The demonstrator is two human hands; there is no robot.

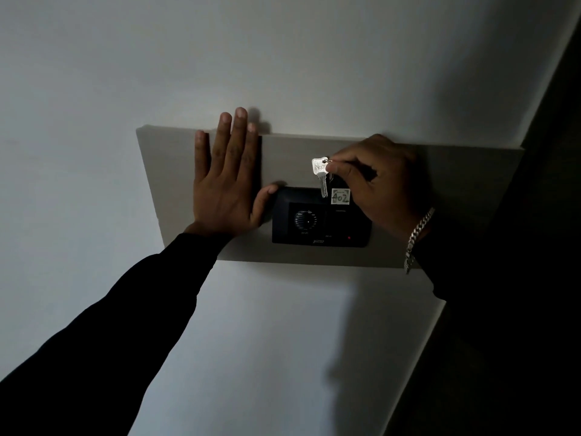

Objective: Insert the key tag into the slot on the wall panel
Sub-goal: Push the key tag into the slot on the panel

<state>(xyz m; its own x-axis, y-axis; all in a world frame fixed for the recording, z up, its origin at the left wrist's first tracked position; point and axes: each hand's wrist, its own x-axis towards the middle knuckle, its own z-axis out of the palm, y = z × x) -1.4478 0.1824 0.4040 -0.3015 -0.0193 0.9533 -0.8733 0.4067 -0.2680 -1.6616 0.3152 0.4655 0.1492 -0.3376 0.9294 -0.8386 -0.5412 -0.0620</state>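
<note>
A black wall panel (320,229) with a round dial and a small red light sits on a grey backing board (292,158). My right hand (382,184) pinches a key ring just above the panel's top edge. A silver key (320,171) dangles from the ring, and a dark key tag with a white "402" label (340,196) hangs against the panel's upper right part. The slot itself is hidden by the tag and my fingers. My left hand (226,180) lies flat and spread on the board, its thumb touching the panel's upper left corner.
The room is dim. A pale wall (94,89) surrounds the board. A dark edge, perhaps a door frame (550,105), runs down the right side. A metal chain bracelet (418,236) hangs on my right wrist.
</note>
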